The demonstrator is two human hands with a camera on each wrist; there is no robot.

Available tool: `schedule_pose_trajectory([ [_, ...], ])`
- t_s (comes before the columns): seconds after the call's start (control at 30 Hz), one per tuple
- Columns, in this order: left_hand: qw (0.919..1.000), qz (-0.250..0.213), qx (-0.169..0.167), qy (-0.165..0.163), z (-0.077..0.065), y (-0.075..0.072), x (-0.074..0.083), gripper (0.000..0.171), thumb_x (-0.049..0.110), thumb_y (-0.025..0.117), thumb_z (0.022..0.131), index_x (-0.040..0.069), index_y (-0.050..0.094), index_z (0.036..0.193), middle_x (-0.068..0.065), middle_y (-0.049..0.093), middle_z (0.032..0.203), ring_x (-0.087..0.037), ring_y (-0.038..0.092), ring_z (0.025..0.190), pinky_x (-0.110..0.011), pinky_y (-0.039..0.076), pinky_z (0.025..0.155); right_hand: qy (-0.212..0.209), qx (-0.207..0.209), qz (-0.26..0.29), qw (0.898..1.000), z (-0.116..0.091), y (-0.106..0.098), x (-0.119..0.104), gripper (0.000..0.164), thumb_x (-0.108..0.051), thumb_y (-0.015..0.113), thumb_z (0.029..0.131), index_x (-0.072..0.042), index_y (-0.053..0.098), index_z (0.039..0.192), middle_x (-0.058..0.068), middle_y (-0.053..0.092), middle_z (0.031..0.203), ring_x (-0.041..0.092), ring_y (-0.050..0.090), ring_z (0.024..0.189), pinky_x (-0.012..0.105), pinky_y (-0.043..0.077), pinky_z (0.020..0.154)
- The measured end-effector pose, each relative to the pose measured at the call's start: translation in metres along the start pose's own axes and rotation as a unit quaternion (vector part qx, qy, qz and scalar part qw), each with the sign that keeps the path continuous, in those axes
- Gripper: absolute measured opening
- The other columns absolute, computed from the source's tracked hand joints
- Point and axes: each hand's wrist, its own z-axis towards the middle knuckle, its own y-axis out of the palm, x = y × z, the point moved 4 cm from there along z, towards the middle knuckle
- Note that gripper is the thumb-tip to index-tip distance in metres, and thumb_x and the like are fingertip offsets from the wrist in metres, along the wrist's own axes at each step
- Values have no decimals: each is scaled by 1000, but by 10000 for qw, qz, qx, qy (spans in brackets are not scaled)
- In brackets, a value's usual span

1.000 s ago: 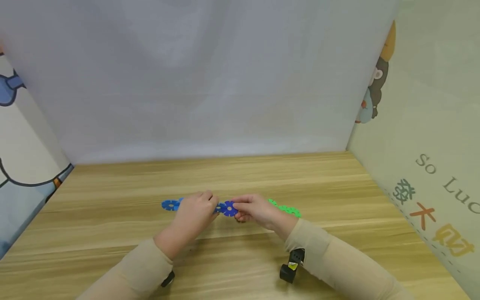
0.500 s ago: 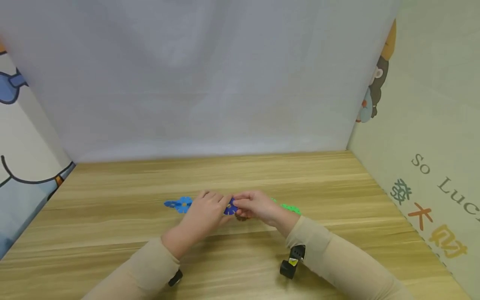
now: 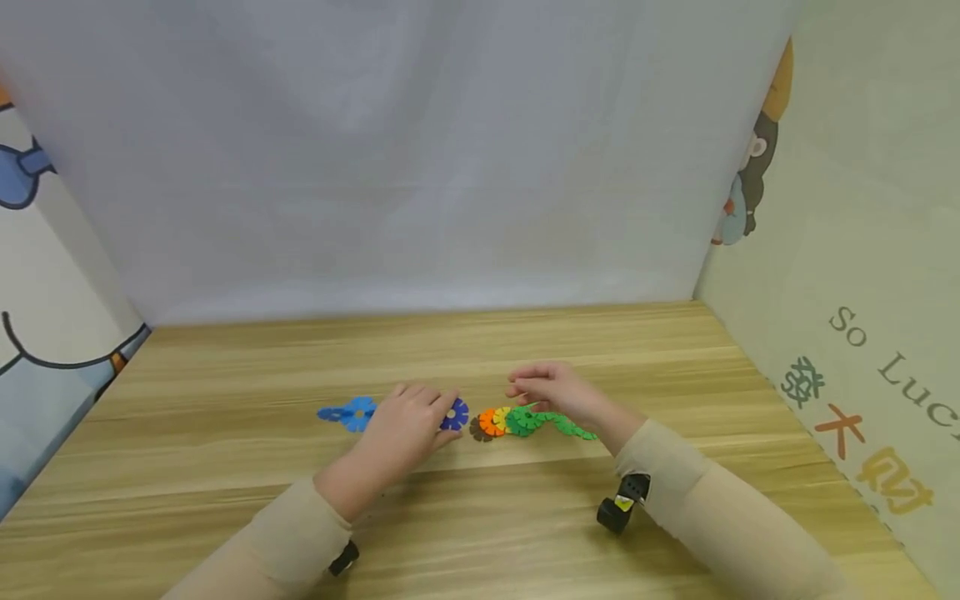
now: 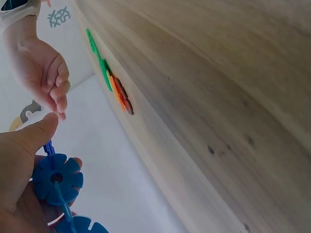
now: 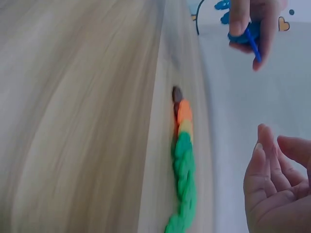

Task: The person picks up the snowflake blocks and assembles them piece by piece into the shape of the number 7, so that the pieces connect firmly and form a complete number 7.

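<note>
At lower centre, the left hand grips a blue disc chain, probably light, stiff, best pinched edgewise; the right hand curves loosely, empty.

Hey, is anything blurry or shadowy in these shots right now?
Head: fairly even light, soft shadows on the wooden tabletop, dark blue flower disc distinct; left wrist: the nearby blue flower disc is fairly crisp; right wrist: green flower discs look soft, their notches smeared together.
</note>
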Motion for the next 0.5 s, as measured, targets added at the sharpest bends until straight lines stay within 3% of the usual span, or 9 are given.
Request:
schedule_pose_trajectory([
  [0.13, 10000, -37, 7, -34, -7, -2, 6, 49, 37, 73, 79, 3, 65, 114, -9, 66, 99, -25, 62, 93, -42, 46, 85, -6, 8, -488, 9988, -7, -10, 9, 36, -12, 52, 96, 10, 50, 124, 16, 65, 108, 28, 60, 97, 41, 49, 86],
  [0.3, 9999, -33, -20, -97, -14, -2, 13, 50, 37, 73, 79, 3, 65, 115, -10, 66, 100, -26, 62, 93, -41, 47, 84, 2, -111, -1361, 9906, -12, -10, 20, 32, -16, 58, 93, 4, 59, 118, 12, 66, 108, 23, 61, 94, 38, 50, 80],
  [0.5, 9998, 25, -3, -195, -23, -1, 20, 49, 37, 74, 78, 3, 65, 114, -9, 66, 98, -25, 61, 93, -41, 47, 84, -536, -417, -2683, 9609, -14, 12, 22, 27, -14, 64, 89, 0, 65, 112, 8, 66, 105, 20, 60, 94, 34, 50, 79],
])
